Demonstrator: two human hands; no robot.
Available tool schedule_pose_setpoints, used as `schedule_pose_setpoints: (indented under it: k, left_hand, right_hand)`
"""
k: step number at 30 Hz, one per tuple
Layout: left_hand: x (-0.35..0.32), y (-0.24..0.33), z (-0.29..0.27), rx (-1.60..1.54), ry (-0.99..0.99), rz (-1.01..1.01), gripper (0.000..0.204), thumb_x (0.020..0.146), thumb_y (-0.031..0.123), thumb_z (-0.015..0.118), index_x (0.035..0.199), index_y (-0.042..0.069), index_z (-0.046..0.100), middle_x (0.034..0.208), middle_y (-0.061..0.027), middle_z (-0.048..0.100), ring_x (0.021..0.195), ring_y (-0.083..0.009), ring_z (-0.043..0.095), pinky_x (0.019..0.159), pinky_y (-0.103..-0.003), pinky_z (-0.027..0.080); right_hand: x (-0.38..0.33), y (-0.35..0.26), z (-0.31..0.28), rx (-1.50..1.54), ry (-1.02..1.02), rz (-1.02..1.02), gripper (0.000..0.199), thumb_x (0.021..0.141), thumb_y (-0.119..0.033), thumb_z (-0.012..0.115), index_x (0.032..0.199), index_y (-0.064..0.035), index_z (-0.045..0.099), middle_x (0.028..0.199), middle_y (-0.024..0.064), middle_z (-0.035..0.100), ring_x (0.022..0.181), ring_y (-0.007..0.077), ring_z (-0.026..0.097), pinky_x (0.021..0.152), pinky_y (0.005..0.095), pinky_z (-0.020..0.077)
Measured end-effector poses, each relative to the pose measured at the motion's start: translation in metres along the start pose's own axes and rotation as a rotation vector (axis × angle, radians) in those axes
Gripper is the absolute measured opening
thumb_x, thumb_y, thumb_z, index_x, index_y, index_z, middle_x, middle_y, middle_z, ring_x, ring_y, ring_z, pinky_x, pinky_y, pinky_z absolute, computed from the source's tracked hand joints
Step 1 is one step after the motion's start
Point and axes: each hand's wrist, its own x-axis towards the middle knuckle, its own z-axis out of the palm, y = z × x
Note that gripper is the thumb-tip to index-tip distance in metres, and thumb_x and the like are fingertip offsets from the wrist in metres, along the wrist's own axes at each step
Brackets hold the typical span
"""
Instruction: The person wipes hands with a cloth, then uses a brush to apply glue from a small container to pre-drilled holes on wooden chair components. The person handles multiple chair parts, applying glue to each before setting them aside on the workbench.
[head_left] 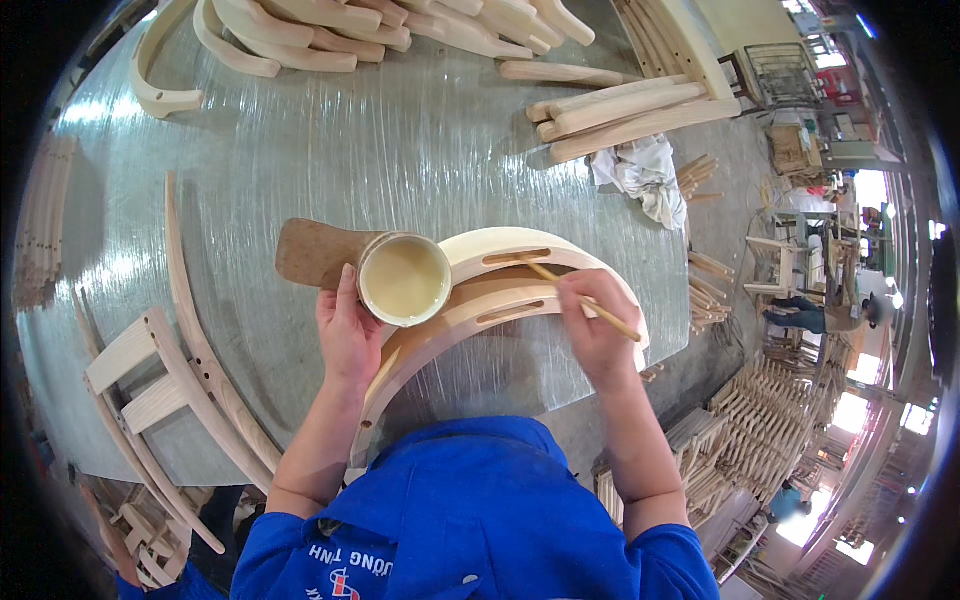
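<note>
My left hand [350, 335] grips a round cup [405, 280] of pale yellow liquid, with a flat brown wooden handle [320, 253] sticking out to its left. Pinched in my right hand [600, 330] is a thin wooden stick [612, 320]. Its far tip reaches into a long slot [516, 257] cut in a curved pale wooden piece [500, 240]. A second curved piece [470, 310] with a similar slot lies nearer to me, alongside the first. The cup is above the left part of these pieces and hides some of them.
The table [330, 150] is covered in shiny film. Curved wooden parts [300, 35] are heaped at the far side, straight legs [630, 110] and a white cloth [645, 180] at the far right. A partly assembled wooden frame [180, 370] stands at left. Stacked wood [770, 420] fills the floor at right.
</note>
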Motion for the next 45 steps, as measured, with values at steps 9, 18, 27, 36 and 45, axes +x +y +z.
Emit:
schedule_pose_setpoints:
  k: [9,18,27,36,45]
  left_hand:
    - [0.010,0.006,-0.003,-0.013,0.022,0.052,0.023,0.094,0.016,0.046,0.113,0.005,0.050,0.108,-0.0071,0.060,0.097,-0.0143,0.060,0.081,-0.029,0.052]
    - [0.007,0.005,-0.008,-0.004,-0.016,0.043,0.023,0.095,0.017,0.045,0.114,0.005,0.049,0.109,-0.0077,0.059,0.098,-0.0157,0.059,0.081,-0.030,0.052]
    - [-0.014,0.003,0.012,0.144,0.048,0.029,0.024,0.095,0.022,0.045,0.111,0.005,0.047,0.100,-0.0084,0.060,0.086,-0.0169,0.063,0.069,-0.034,0.058]
    - [-0.067,-0.007,0.028,0.151,-0.052,-0.028,0.025,0.095,0.024,0.043,0.110,0.004,0.047,0.101,-0.0092,0.060,0.084,-0.0178,0.064,0.066,-0.034,0.059]
    - [-0.077,-0.024,0.025,0.155,-0.084,-0.072,0.025,0.095,0.026,0.043,0.110,0.007,0.048,0.099,-0.0071,0.061,0.084,-0.0171,0.064,0.064,-0.035,0.058]
  right_hand:
    - [0.011,-0.014,-0.004,-0.005,-0.114,0.035,0.007,0.078,0.001,0.061,0.082,-0.0002,0.054,0.082,0.0140,0.061,0.073,0.0280,0.061,0.065,0.0330,0.0489]
    - [0.013,-0.016,-0.016,-0.024,-0.184,0.012,0.008,0.078,0.003,0.060,0.084,0.0013,0.054,0.085,0.0153,0.061,0.078,0.0290,0.061,0.067,0.0327,0.0485]
    - [-0.012,-0.049,-0.022,0.587,0.110,0.128,0.003,0.082,0.001,0.061,0.083,0.0018,0.059,0.081,0.0091,0.063,0.073,0.0129,0.060,0.070,0.0252,0.0490]
    - [-0.043,-0.042,-0.008,0.826,0.085,0.322,0.012,0.086,-0.012,0.060,0.080,-0.0021,0.055,0.066,0.0075,0.061,0.060,0.0106,0.058,0.056,0.0226,0.0461]
    - [-0.070,-0.015,-0.018,1.387,0.167,0.692,0.006,0.088,-0.012,0.056,0.084,-0.0075,0.054,0.075,0.0072,0.063,0.064,0.0158,0.062,0.061,0.0300,0.0522]
